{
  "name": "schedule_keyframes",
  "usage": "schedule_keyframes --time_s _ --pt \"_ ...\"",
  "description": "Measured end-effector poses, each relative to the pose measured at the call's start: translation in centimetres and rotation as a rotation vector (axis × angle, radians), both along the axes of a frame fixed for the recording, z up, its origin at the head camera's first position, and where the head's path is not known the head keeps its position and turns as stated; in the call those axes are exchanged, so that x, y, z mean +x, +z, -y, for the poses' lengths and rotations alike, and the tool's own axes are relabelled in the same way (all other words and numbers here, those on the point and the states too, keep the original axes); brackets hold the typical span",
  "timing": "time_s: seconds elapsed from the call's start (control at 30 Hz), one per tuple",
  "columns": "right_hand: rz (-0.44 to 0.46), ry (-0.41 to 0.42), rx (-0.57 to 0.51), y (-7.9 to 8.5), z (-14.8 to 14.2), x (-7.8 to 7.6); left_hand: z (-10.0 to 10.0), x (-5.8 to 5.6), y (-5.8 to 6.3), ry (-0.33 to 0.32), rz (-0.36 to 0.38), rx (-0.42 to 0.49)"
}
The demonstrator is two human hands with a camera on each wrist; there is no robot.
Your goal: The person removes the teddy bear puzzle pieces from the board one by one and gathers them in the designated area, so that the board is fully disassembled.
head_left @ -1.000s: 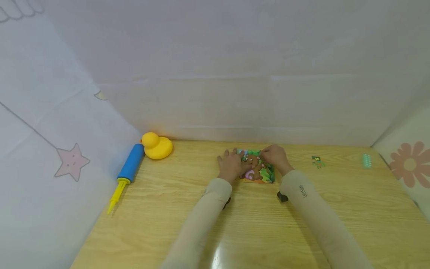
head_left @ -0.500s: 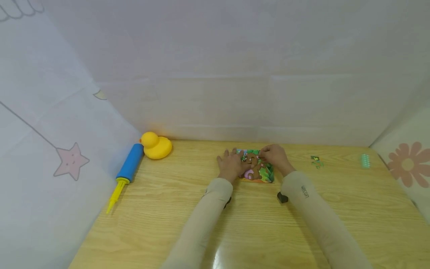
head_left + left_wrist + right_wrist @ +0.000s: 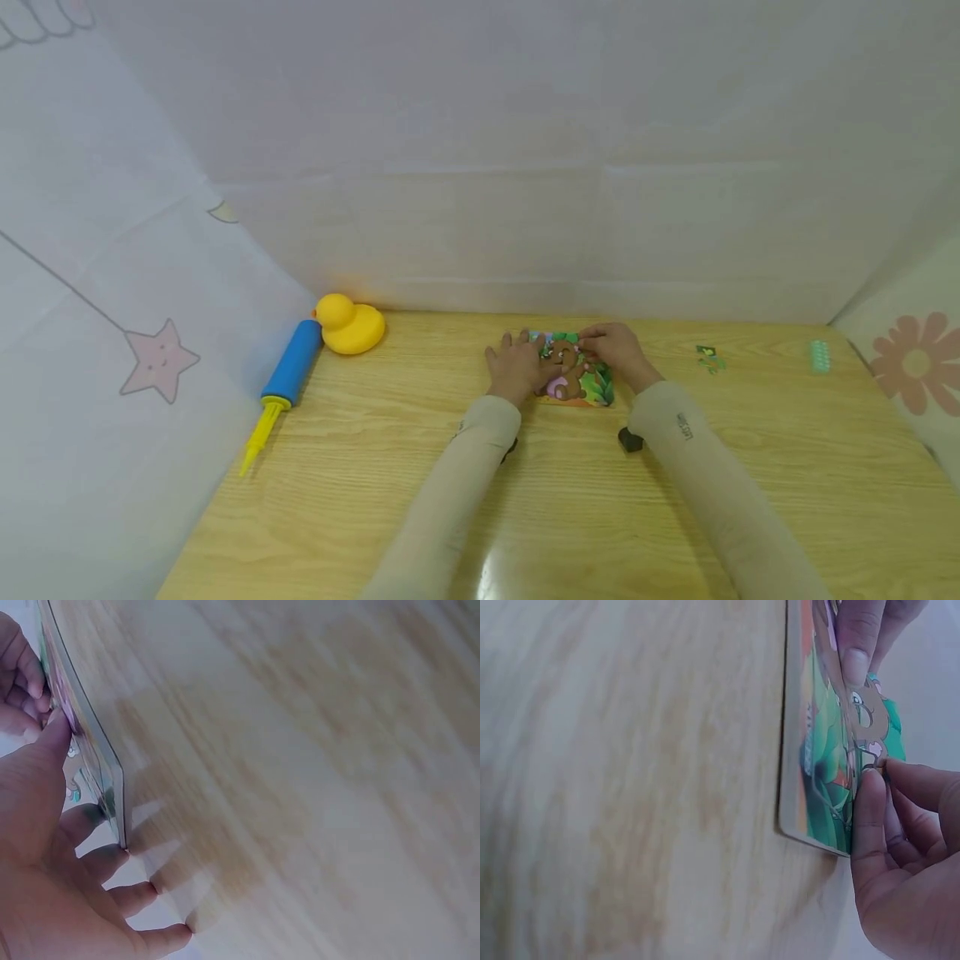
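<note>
A flat jigsaw puzzle (image 3: 576, 388) with a brown bear on green leaves lies on the table between both hands. At its left side my left hand (image 3: 516, 368) rests with spread fingers, the thumb lying across the picture. In the left wrist view, the fingertips of that left hand (image 3: 52, 840) reach past the board's corner. My right hand (image 3: 618, 354) is over the puzzle's upper right part. Seen from the right wrist, thumb and forefinger of the right hand (image 3: 915, 840) pinch a small puzzle piece (image 3: 883, 763) at the picture's surface; most of the piece is hidden.
Loose puzzle pieces (image 3: 708, 360) lie to the right of the board. Farther right is a pale green bumpy item (image 3: 820, 357). A yellow rubber duck (image 3: 351, 325) and a blue hand pump (image 3: 292, 362) with a yellow nozzle sit at the left. A patterned cloth wall (image 3: 480, 233) stands behind the table.
My right fingertips have shifted very slightly at the puzzle's upper right. The left hand keeps its place on the board.
</note>
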State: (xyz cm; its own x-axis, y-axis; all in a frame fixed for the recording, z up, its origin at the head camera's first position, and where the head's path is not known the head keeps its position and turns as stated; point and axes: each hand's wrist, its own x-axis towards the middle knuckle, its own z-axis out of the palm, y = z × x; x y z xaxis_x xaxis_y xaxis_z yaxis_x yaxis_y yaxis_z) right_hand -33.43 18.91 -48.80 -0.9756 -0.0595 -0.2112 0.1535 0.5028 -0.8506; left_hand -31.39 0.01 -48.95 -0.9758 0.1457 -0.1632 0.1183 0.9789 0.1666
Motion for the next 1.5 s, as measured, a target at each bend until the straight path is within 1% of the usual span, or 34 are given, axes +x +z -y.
schedule_keyframes --time_s 0.1,0.2,0.33,0.5,0.67,0.77,0.83,0.97,1.13,1.23,1.37,1.43,1.5 --pt "0.014 -0.008 -0.019 -0.1 -0.1 0.1 0.0 0.0 0.0 -0.002 -0.002 -0.006" --pt "0.039 -0.038 -0.076 -0.2 -0.3 -0.1 0.0 -0.1 -0.2 -0.003 -0.009 -0.018" --pt "0.093 -0.097 -0.233 -0.4 -0.9 -0.6 -0.1 -0.4 -0.4 -0.009 -0.012 -0.027" --pt "0.146 -0.085 -0.384 -0.8 -1.6 -0.9 0.0 -0.5 -0.4 -0.005 -0.014 -0.030" --pt "0.241 -0.119 -0.582 -1.0 -2.3 -0.4 0.0 -0.1 -0.3 -0.003 -0.010 -0.031" --pt "0.268 -0.113 -0.645 -0.9 -3.0 0.2 -0.1 0.3 0.0 -0.003 -0.016 -0.022" --pt "0.259 -0.088 -0.652 -0.7 -3.5 0.5 -0.2 0.4 0.1 -0.005 -0.019 -0.016" --pt "0.222 -0.041 -0.630 -0.1 -4.8 0.8 -0.3 0.3 0.3 -0.008 -0.026 -0.016" --pt "0.218 -0.017 -0.621 0.3 -6.3 0.9 -0.3 0.4 0.6 -0.013 -0.033 -0.030" --pt "0.221 -0.026 -0.622 0.0 -7.1 1.3 -0.2 0.5 0.5 -0.015 -0.023 -0.040" --pt "0.222 -0.055 -0.657 -0.1 -8.3 1.8 -0.2 0.6 0.1 -0.010 -0.009 -0.046" --pt "0.228 -0.073 -0.695 0.0 -9.0 1.8 -0.2 0.8 0.1 -0.010 -0.009 -0.038" --pt "0.228 -0.080 -0.710 0.1 -9.8 1.9 -0.2 0.7 0.0 -0.008 -0.004 -0.039"
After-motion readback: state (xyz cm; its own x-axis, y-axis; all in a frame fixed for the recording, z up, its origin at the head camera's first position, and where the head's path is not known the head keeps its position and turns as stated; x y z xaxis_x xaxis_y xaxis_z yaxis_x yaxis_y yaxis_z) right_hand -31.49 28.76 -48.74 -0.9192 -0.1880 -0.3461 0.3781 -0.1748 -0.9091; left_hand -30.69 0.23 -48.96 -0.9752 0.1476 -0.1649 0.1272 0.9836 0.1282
